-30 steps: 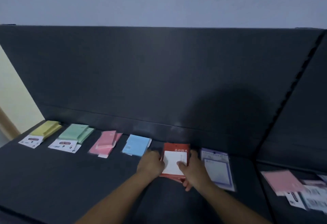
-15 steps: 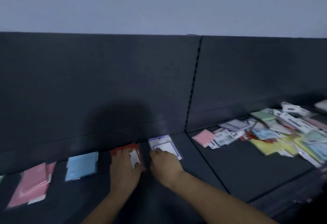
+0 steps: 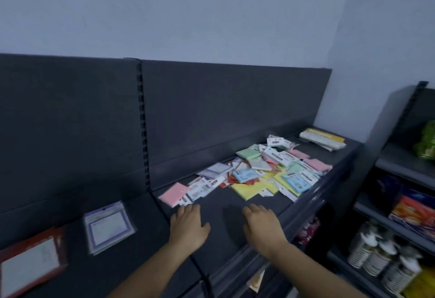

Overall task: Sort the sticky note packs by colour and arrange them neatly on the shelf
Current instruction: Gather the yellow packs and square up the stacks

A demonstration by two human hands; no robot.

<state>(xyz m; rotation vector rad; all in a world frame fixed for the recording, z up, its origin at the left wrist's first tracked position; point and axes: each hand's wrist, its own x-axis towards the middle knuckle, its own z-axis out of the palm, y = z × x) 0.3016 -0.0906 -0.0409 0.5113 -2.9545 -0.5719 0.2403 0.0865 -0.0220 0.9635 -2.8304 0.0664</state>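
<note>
Head view: left hand (image 3: 188, 226) and right hand (image 3: 263, 227) spread; purple pack (image 3: 108, 227) seemingly lies front-to-back.

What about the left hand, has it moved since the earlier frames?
Yes. The left hand left the red-framed pack and crossed rightward past the slotted upright, toward the pink pack.

Premises present as a retail shop. Dark metal shelving (image 3: 223, 203) with a slotted upright (image 3: 142, 121) runs beyond the left hand (image 3: 188, 226) and right hand (image 3: 262, 227), and a heap of barcoded stationery packs (image 3: 266, 173) lies just ahead of them. Right of the right hand, a second rack (image 3: 400, 163) carries rows of labelled bottles (image 3: 381, 257) and bright packets (image 3: 414, 213).
</note>
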